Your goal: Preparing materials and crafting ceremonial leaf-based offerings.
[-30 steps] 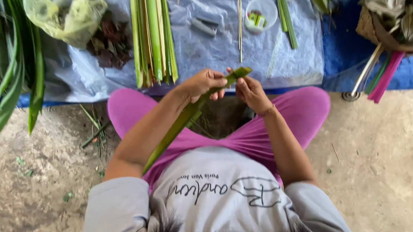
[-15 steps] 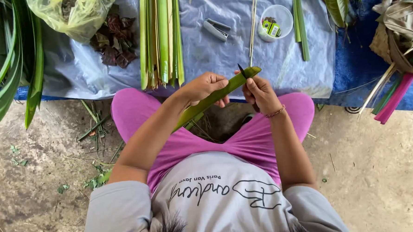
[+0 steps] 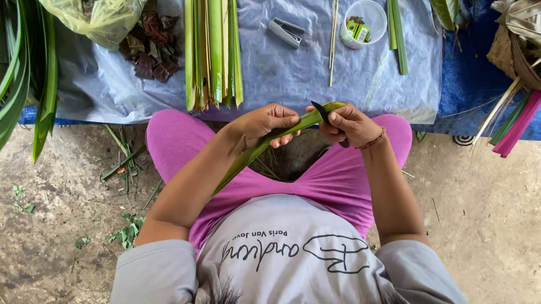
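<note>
A long, narrow green leaf (image 3: 264, 147), smooth and stiff, runs on a slant from the person's lap up to the hands, above the pink-clad knees. Its upper end lies between the two hands, just in front of a pale grey plastic sheet (image 3: 291, 78), thin and wrinkled, spread over a blue mat (image 3: 462, 77).

On the sheet lies a bundle of strips (image 3: 212, 48), flat and straight, green and pale yellow, side by side. Left of it sits a heap of dark red-brown dry scraps (image 3: 150, 51), crumpled and brittle-looking. A yellowish translucent bag (image 3: 97, 16) rests beside the heap; its contents are unclear. A small grey metal stapler (image 3: 286, 31) lies near a thin pale stick (image 3: 334, 34). A round clear tub (image 3: 365, 21) holds small green and yellow boxes. Broad green blades (image 3: 12, 84) hang at the far left. A woven basket (image 3: 515, 50) at the right holds grey-green dry leaves, with pink and pale strips (image 3: 512, 123) beneath it. The floor (image 3: 55, 240) is rough concrete, littered with green bits.

The left hand (image 3: 268, 123) is curled around the leaf, fingers closed over it from above. The right hand (image 3: 347, 124) grips a small dark blade (image 3: 319, 110), whose tip pokes up at the leaf's end; its fingers are clenched, thumb pressed near the leaf.
</note>
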